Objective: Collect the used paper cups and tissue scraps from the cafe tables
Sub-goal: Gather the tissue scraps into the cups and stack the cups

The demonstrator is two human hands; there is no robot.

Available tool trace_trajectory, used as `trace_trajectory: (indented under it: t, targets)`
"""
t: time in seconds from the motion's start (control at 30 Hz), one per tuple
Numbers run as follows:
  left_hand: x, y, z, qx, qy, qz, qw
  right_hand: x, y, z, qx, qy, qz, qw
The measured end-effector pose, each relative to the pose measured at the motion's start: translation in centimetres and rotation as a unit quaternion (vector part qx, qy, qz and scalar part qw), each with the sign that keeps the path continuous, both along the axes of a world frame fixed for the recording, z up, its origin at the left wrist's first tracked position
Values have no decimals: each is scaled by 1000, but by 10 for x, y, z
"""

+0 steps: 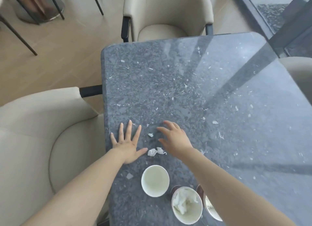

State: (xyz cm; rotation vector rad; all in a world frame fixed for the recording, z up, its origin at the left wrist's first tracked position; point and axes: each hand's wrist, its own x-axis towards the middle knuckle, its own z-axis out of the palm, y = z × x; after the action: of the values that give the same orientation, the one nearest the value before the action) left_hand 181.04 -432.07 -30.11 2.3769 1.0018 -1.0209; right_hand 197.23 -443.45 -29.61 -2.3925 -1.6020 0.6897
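3 paper cups: empty one (155,180); one w/ tissue inside (186,205); one half hidden by arm (210,208); 3 tissue scraps (approx, table is speckled): (156,151), (150,135), (129,175); 2 hands: left (127,145), right (175,138); 2 beige chairs: (168,14), (42,138); 1 table (202,90)

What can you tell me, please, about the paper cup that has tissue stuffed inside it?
The paper cup stands upright near the front edge of the dark speckled table. Its rim and inner wall are white, and what shows of the outside is dark brown. Crumpled white tissue fills much of it. It is between an empty cup and a third cup partly hidden under the right forearm. Neither hand touches it.
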Motion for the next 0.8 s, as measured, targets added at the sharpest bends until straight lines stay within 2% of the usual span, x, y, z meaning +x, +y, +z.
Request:
trace_trajectory:
  t: [0.2, 0.33, 0.47, 0.57, 0.67, 0.8]
  targets:
    - [12, 5, 4, -22, 77, -7, 997, -12, 18, -6, 56, 50, 17, 997]
    - [17, 7, 8, -42, 107, -5, 993, -14, 19, -6, 52, 60, 17, 997]
    - [16, 7, 9, -42, 102, -10, 994, -8, 7, -2, 64, 98, 9, 993]
    - [16, 7, 9, -45, 100, -11, 994, -11, -3, 3, 69, 124, 58, 988]
    - [14, 6, 7, -41, 93, -12, 995, -19, -9, 3, 54, 128, 106, 985]
    - [10, 6, -1, -31, 60, -8, 998, -23, -10, 0, 51, 109, 94, 988]
